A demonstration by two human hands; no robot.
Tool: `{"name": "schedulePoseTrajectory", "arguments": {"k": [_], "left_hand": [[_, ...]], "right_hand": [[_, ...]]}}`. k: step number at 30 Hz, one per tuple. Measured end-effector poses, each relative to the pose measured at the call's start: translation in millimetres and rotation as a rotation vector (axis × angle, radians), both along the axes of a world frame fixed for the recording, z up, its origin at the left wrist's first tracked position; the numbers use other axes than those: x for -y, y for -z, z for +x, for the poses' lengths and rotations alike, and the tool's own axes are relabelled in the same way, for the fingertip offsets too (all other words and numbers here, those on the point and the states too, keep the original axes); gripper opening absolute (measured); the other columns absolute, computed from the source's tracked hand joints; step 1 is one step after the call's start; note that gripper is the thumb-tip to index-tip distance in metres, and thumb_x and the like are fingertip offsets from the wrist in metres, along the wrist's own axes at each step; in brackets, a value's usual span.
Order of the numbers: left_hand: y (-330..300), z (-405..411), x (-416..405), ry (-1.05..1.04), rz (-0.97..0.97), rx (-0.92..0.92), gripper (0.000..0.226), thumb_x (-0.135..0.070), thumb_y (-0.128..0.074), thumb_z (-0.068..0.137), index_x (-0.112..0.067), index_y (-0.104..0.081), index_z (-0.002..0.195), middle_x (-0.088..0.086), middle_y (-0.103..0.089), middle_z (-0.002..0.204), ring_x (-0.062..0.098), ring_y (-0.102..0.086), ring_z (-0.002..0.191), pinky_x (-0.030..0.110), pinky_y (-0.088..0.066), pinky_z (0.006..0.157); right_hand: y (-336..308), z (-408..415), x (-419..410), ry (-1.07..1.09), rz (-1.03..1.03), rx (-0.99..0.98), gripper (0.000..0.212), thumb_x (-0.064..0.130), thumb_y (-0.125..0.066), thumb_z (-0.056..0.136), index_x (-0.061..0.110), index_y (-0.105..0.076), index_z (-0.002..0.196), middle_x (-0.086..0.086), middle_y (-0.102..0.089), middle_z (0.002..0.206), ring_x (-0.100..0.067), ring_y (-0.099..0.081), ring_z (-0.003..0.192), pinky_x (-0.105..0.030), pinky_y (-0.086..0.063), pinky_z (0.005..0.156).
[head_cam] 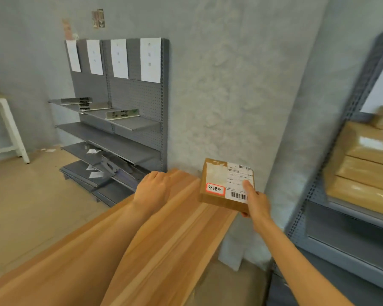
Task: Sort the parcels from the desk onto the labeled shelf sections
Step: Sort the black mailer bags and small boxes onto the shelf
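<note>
One cardboard parcel gripped by right hand, thumb across white shipping label, held above far end of wooden desk. Red-edged sticker reading 处理中; barcodes too small to read. Left hand loosely curled, holding nothing, over desk. Four paper sheets on grey shelf unit, writing illegible.

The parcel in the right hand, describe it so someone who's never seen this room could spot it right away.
Start at the long wooden desk running toward the grey wall; at its far right end the right hand grips a small brown cardboard parcel, thumb on top. Unlike the bigger taped boxes on the right-hand shelf, it carries a white barcoded shipping label and a red-bordered sticker with handwritten characters.
</note>
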State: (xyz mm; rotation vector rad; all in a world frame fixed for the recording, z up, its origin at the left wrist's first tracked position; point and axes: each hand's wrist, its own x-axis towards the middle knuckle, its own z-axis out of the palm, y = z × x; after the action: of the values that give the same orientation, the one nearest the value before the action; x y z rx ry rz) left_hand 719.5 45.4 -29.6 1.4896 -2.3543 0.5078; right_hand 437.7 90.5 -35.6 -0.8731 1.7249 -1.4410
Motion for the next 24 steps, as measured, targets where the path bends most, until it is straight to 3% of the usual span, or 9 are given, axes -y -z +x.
{"name": "schedulePoseTrajectory", "arguments": {"k": [6, 9, 11, 13, 15, 18, 24], "left_hand": [[-22, -119, -23, 0.099, 0.055, 0.032, 0.015, -0.006, -0.071, 0.068, -0.004, -0.066, 0.082, 0.014, -0.064, 0.081, 0.037, -0.061, 0.078, 0.043, -0.054, 0.062], [-35, -189, -54, 0.119, 0.089, 0.074, 0.018, -0.011, -0.061, 0.085, -0.003, -0.062, 0.101, 0.017, -0.060, 0.102, 0.038, -0.056, 0.102, 0.044, -0.048, 0.079], [-42, -232, -74, 0.117, 0.053, 0.128, 0.030, -0.022, -0.047, 0.095, -0.007, -0.054, 0.120, 0.012, -0.054, 0.121, 0.031, -0.048, 0.117, 0.037, -0.042, 0.092], [-50, -282, -98, 0.136, 0.050, 0.125, 0.037, -0.030, -0.042, 0.098, -0.010, -0.048, 0.129, 0.009, -0.051, 0.129, 0.028, -0.044, 0.122, 0.034, -0.039, 0.096], [-60, -332, -124, 0.192, 0.066, 0.091, 0.039, -0.031, -0.049, 0.095, -0.008, -0.052, 0.127, 0.011, -0.054, 0.126, 0.031, -0.047, 0.119, 0.038, -0.043, 0.093], [-77, -402, -165, 0.339, 0.048, 0.064, 0.034, -0.026, -0.067, 0.086, -0.001, -0.063, 0.108, 0.018, -0.064, 0.104, 0.037, -0.057, 0.100, 0.043, -0.052, 0.076], [-108, -532, -239, 0.540, -0.033, 0.005, 0.029, -0.031, -0.049, 0.094, -0.009, -0.056, 0.111, 0.009, -0.059, 0.113, 0.029, -0.053, 0.108, 0.039, -0.047, 0.081]], "right_hand": [[-26, -111, -71, 0.189, -0.055, 0.027, 0.043, 0.051, -0.058, 0.090, 0.008, -0.060, 0.092, -0.009, -0.068, 0.090, -0.019, -0.065, 0.074, -0.031, -0.052, 0.050], [-35, -178, -119, 0.267, -0.070, 0.032, 0.043, 0.054, -0.057, 0.089, 0.012, -0.057, 0.089, -0.008, -0.067, 0.094, -0.019, -0.066, 0.080, -0.030, -0.051, 0.049], [-42, -217, -153, 0.299, -0.067, 0.016, 0.045, 0.055, -0.056, 0.089, 0.010, -0.057, 0.096, -0.006, -0.065, 0.097, -0.015, -0.063, 0.078, -0.029, -0.051, 0.049], [-50, -261, -190, 0.344, -0.065, 0.005, 0.048, 0.056, -0.055, 0.089, 0.009, -0.056, 0.103, -0.007, -0.064, 0.101, -0.016, -0.061, 0.079, -0.029, -0.050, 0.049], [-59, -305, -232, 0.400, -0.068, -0.012, 0.045, 0.056, -0.055, 0.089, 0.012, -0.056, 0.097, -0.008, -0.064, 0.103, -0.018, -0.062, 0.083, -0.030, -0.051, 0.050], [-74, -365, -295, 0.489, -0.081, -0.019, 0.043, 0.056, -0.056, 0.089, 0.013, -0.055, 0.097, -0.007, -0.064, 0.103, -0.021, -0.062, 0.088, -0.031, -0.051, 0.054], [-112, -458, -413, 0.685, -0.129, -0.088, 0.042, 0.055, -0.055, 0.089, 0.013, -0.058, 0.096, -0.007, -0.064, 0.100, -0.019, -0.061, 0.082, -0.032, -0.052, 0.055]]}}
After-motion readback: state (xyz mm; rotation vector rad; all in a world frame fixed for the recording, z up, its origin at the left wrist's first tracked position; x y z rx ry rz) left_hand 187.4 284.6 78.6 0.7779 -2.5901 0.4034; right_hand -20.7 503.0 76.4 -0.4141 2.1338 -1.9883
